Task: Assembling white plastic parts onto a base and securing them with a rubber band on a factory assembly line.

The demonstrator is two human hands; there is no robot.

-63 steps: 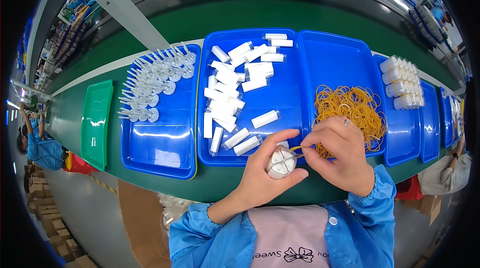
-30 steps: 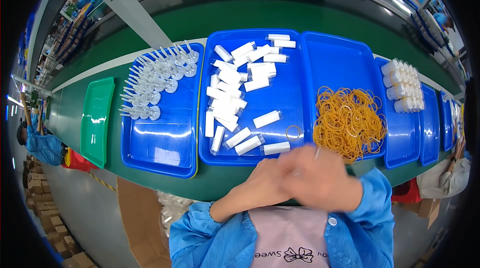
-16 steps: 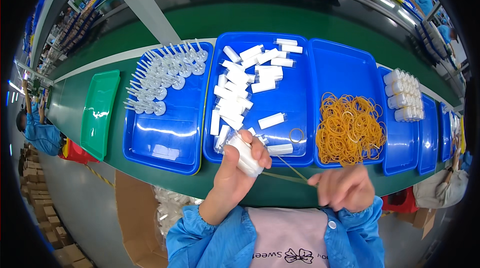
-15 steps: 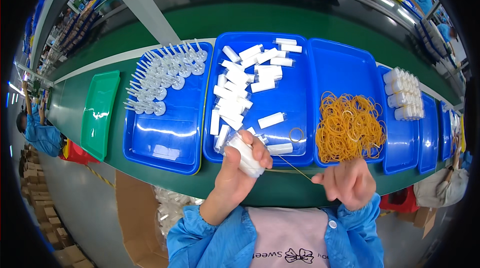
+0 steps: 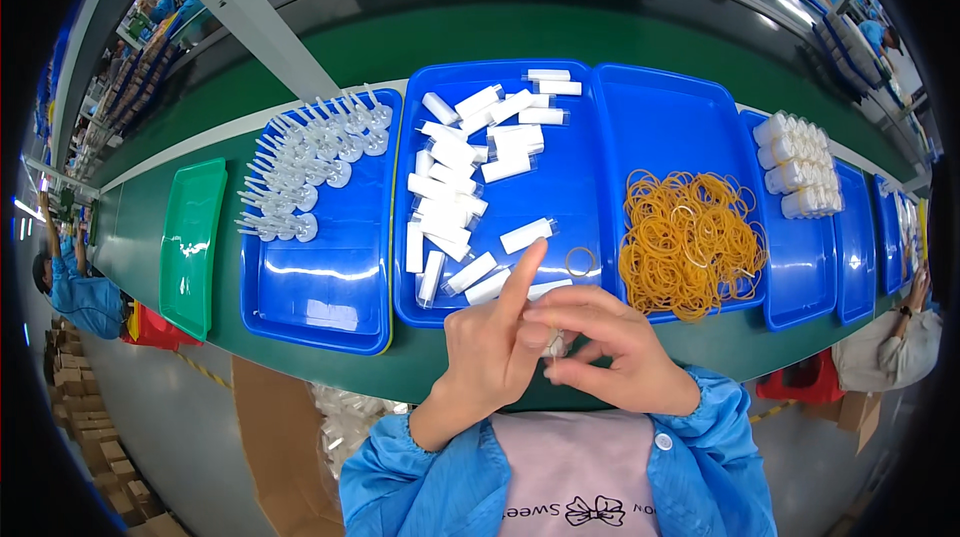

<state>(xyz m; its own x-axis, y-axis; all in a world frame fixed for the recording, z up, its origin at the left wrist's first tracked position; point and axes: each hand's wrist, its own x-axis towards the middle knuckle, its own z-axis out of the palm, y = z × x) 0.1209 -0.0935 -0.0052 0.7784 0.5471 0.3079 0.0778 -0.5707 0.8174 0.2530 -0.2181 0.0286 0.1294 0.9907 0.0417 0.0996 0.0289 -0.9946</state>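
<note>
Landmark: blue tray [image 5: 562,177] of white tubes [image 5: 447,205]. At its near edge, left hand [image 5: 485,349] is curling around white bundle [image 5: 557,345], mostly hidden by fingers; index finger is pointing up. Right hand [image 5: 620,349] is bending half open at bundle; whether gripping anything, I cannot tell. Rubber-band heap [image 5: 690,247] is lying right of tray, stemmed clear pieces [image 5: 320,162] left.

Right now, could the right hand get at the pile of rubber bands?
Probably yes: the pile of rubber bands lies uncovered in a blue tray just beyond the right hand, though that hand is occupied at a mostly hidden white item.
</note>
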